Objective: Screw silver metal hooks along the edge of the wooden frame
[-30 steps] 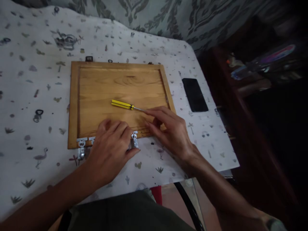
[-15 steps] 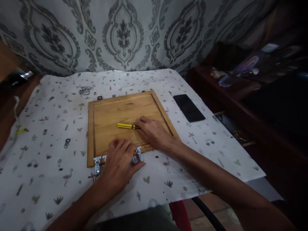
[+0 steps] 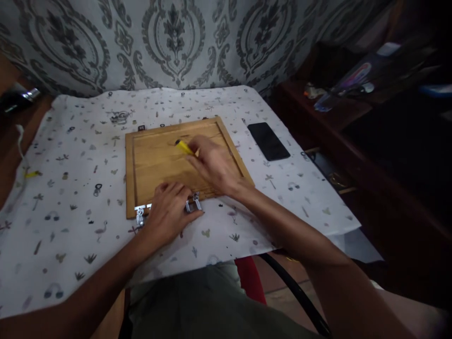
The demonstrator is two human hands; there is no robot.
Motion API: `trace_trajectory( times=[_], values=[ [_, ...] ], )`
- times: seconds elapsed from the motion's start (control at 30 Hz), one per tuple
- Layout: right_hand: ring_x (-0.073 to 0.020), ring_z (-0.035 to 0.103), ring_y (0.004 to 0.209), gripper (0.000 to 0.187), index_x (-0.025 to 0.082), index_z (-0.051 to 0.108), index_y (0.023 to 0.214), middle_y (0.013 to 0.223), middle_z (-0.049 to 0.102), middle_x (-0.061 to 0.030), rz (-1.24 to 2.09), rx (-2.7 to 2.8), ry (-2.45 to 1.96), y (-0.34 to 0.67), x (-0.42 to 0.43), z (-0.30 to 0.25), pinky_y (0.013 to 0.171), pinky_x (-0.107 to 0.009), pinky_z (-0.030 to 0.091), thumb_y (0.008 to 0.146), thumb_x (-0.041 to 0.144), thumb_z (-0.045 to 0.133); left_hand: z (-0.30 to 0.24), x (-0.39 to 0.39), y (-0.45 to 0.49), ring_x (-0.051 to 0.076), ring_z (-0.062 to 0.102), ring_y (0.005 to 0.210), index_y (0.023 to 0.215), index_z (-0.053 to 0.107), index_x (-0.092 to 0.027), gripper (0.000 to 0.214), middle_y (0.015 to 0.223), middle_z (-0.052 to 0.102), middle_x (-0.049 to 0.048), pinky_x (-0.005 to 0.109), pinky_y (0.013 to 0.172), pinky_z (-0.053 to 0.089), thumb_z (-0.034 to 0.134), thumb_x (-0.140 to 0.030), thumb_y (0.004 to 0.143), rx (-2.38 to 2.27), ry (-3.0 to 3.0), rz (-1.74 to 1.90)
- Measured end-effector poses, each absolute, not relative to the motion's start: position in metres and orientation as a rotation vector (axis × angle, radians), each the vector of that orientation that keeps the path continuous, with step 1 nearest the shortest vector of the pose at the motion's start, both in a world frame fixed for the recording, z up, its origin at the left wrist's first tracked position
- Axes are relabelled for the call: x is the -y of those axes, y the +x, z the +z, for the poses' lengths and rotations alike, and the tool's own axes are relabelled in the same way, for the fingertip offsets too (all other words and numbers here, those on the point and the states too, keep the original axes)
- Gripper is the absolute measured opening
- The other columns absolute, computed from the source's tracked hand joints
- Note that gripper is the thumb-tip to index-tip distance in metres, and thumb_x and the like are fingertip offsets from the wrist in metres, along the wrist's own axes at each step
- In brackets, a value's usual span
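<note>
Head view: slim yellow-handled screwdriver gripped in right hand

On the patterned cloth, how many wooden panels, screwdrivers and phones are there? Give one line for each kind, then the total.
Wooden panel: 1
Yellow screwdriver: 1, held in the right hand
Black phone: 1
Total: 3

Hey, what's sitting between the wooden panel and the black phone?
Nothing but a bare strip of the printed tablecloth; the head view shows the wooden panel and black phone apart.
</note>
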State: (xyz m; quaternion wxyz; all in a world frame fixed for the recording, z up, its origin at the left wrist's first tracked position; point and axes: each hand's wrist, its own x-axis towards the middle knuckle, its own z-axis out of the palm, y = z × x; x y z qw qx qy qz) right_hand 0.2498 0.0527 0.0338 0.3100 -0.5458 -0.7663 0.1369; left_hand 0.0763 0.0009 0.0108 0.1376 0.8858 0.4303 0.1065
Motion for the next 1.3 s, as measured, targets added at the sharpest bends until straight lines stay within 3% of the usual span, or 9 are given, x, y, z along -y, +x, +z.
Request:
trace_trajectory(
  times=[0.13,0.23,0.5,1.1,1.3],
  values=[
    [-0.0072,0.055,0.058,0.022,0.023,0.057,0.112,0.095,0.061,0.0009,0.555,1.453,-1.106,0.272,-0.022,0.039,0.050,-0.023,0.046,0.098,0.040,0.061,0.010,-0.001,0.076,0.029,0.064,0.097,0.091,0.063,-0.018,0.031,0.097,0.069,0.0053,0.049,0.093,0.046,0.082,-0.041,0.083,-1.237,2.568,0.326],
    [-0.0043,0.051,0.050,0.021,0.024,0.056,0.103,0.085,0.057,0.0044,0.608,1.295,-1.041,0.274,-0.001,0.033,0.045,-0.021,0.045,0.097,0.042,0.064,0.011,-0.001,0.077,0.029,0.065,0.096,0.091,0.063,-0.017,0.030,0.097,0.069,0.0060,0.048,0.092,0.046,0.082,-0.039,0.083,-1.241,2.572,0.331],
    [-0.0063,0.058,0.052,0.015,0.026,0.051,0.104,0.083,0.057,0.0054,0.558,1.322,-1.020,0.269,0.010,0.001,0.044,-0.021,0.046,0.101,0.039,0.059,0.010,0.000,0.077,0.030,0.065,0.096,0.092,0.063,-0.018,0.028,0.096,0.070,0.0059,0.049,0.091,0.046,0.080,-0.040,0.085,-1.234,2.565,0.320],
    [-0.0087,0.058,0.050,0.015,0.028,0.051,0.104,0.079,0.057,0.0047,0.616,1.392,-1.061,0.266,0.012,-0.005,0.040,-0.023,0.044,0.100,0.040,0.060,0.007,0.001,0.076,0.031,0.065,0.101,0.099,0.064,-0.017,0.028,0.100,0.071,0.0071,0.050,0.095,0.045,0.076,-0.041,0.089,-1.224,2.555,0.332],
    [-0.0077,0.059,0.053,0.023,0.027,0.051,0.101,0.089,0.063,0.0030,0.608,1.391,-1.036,0.264,0.013,-0.007,0.043,-0.022,0.048,0.093,0.034,0.071,0.007,0.001,0.076,0.031,0.066,0.102,0.101,0.064,-0.016,0.033,0.101,0.071,0.0074,0.050,0.095,0.044,0.078,-0.043,0.087,-1.221,2.559,0.315]
  ],
)
